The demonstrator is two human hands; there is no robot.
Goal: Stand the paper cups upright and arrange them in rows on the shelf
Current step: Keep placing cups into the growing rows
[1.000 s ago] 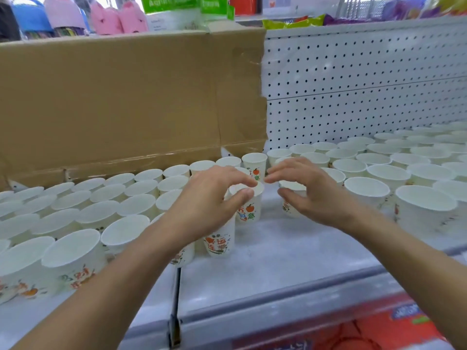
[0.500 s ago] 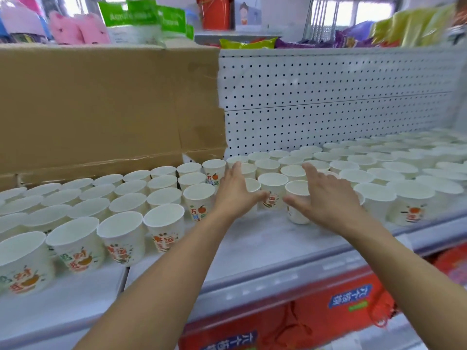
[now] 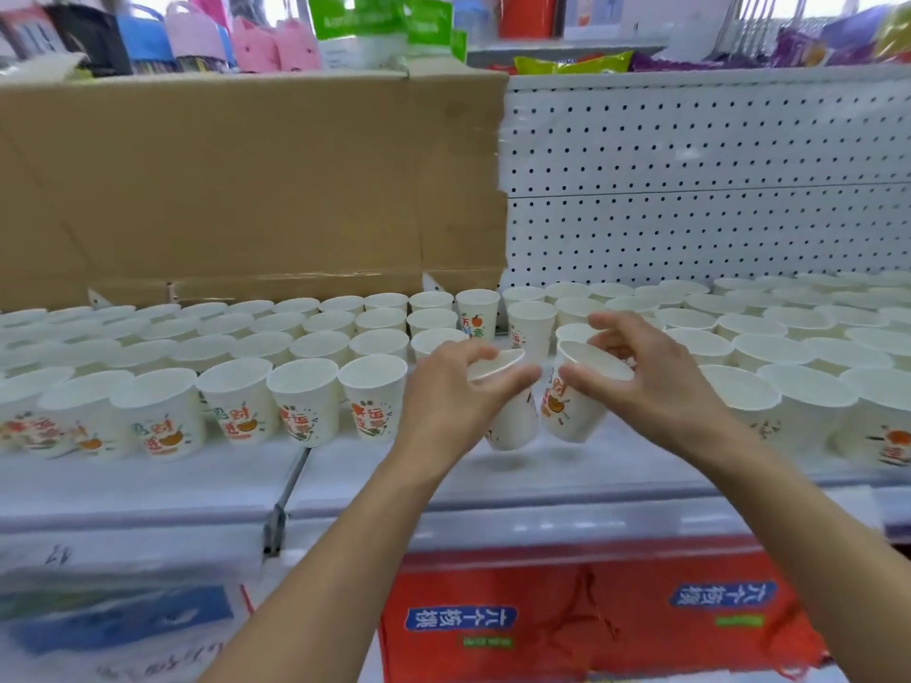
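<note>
White paper cups with orange fruit prints stand upright in rows across the white shelf [image 3: 542, 480]. My left hand [image 3: 443, 401] pinches the rim of one paper cup [image 3: 512, 421] and holds it tilted just above the shelf. Beside it my right hand [image 3: 655, 382] grips the rim of a second cup [image 3: 572, 411], also tilted and lifted. The two held cups nearly touch in the gap between the left block of cups [image 3: 305, 401] and the right block of cups [image 3: 808, 401].
A brown cardboard sheet [image 3: 246, 189] leans behind the left rows. White pegboard [image 3: 690, 179] backs the right rows. A metal divider [image 3: 286, 495] splits the shelf front. Red packages [image 3: 567, 618] lie on the level below. Bags and goods sit on top.
Both hands reached among the back cups, each took hold of one, and now they have pulled the two cups forward and up, tilted, above the shelf gap.
</note>
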